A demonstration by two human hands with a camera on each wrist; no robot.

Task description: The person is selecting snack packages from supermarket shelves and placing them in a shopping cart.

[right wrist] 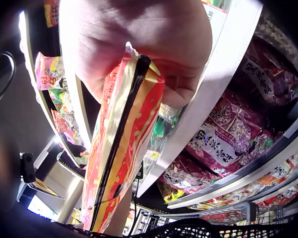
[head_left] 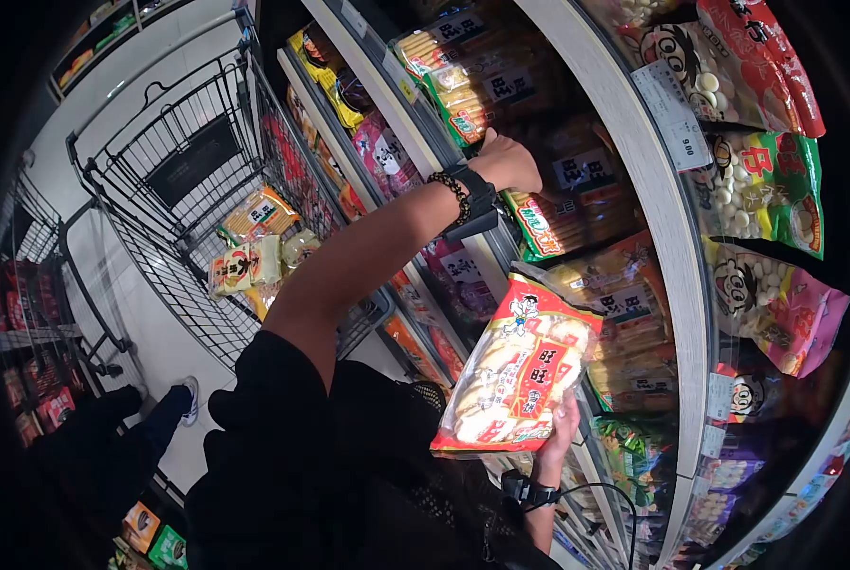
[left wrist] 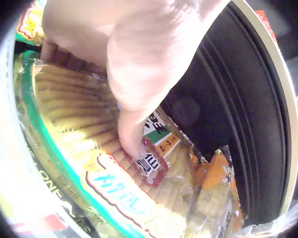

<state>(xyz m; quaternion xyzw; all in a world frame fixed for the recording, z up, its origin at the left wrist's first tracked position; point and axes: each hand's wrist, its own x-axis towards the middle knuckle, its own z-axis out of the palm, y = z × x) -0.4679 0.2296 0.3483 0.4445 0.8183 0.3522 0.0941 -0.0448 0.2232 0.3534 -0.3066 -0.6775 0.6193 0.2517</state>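
Note:
In the head view, my left hand [head_left: 510,163] reaches into a shelf among bags of rice crackers. Its thumb lies against the front of a green-edged bag of rice crackers [left wrist: 74,114], and its fingers curl over the bag's side, partly hidden. Another green-edged cracker bag [head_left: 458,103] sits just beyond this hand. My right hand [head_left: 563,427] grips a red and clear bag of snow rice crackers [head_left: 515,370] by its lower edge, holding it in front of the shelf. The right wrist view shows that bag edge-on, its end tucked into the palm.
A shopping cart [head_left: 164,204] at the left holds several snack bags [head_left: 259,217]. Purple bags [right wrist: 216,141] fill a lower shelf. A pale shelf edge [head_left: 624,123] with price tags curves past on the right, with candy bags [head_left: 767,190] beyond it.

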